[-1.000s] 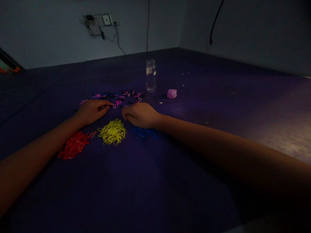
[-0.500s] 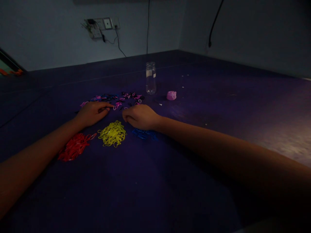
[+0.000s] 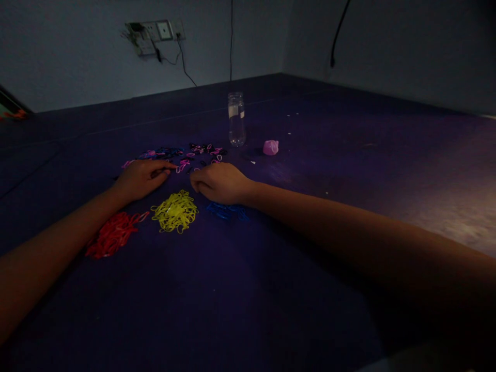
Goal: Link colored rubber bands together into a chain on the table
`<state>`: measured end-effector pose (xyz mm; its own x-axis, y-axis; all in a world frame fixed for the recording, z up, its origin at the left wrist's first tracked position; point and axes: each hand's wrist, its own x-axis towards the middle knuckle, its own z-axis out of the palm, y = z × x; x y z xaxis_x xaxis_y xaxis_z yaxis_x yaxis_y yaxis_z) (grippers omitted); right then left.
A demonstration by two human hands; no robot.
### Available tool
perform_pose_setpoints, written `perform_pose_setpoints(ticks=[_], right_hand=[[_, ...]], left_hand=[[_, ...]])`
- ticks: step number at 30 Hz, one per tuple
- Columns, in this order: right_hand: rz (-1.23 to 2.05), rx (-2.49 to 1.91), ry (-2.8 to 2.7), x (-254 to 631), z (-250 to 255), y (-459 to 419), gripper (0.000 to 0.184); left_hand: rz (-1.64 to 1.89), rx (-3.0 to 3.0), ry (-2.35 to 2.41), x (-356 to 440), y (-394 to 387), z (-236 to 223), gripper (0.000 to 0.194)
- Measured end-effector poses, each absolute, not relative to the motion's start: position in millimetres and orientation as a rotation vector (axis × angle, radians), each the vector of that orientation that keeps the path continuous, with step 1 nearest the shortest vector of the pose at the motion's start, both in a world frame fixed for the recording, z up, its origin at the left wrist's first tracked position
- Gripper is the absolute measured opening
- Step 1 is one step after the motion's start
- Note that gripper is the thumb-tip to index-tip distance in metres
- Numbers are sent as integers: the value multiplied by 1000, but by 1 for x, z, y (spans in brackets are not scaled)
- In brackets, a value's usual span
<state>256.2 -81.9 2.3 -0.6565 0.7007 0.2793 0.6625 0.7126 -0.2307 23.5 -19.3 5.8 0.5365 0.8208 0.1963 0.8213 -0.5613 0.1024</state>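
My left hand [image 3: 140, 180] rests on the dark surface with its index finger stretched out and its thumb apart. Its fingertip is beside pink rubber bands [image 3: 180, 166]. My right hand [image 3: 220, 184] is closed, fingers curled down; whatever they may hold is hidden. Below that hand lie blue rubber bands [image 3: 227, 211], partly covered by it. A heap of yellow rubber bands [image 3: 175, 212] sits between the two hands, nearer to me. Red rubber bands [image 3: 113, 235] are piled by my left forearm. Mixed pink, black and blue rubber bands [image 3: 167, 152] spread out beyond my fingers.
Upright behind the bands stands a clear jar [image 3: 236, 121] with no lid on it. To its right is a crumpled pink lump [image 3: 270, 147]. Small white scraps [image 3: 253, 163] lie around. Wall sockets [image 3: 157, 32] with cords are at the back. The light is dim.
The whole view has shifted slightly, so everything sits a little further left and mostly higher. Both hands stay in nearly the same place among the bands.
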Motion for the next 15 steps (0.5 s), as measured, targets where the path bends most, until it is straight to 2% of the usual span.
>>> perform_pose_setpoints(ticks=[15], right_hand=[[118, -1047, -2567, 255, 0, -81, 31]], left_hand=[[-299, -2699, -1535, 28, -27, 12, 45]])
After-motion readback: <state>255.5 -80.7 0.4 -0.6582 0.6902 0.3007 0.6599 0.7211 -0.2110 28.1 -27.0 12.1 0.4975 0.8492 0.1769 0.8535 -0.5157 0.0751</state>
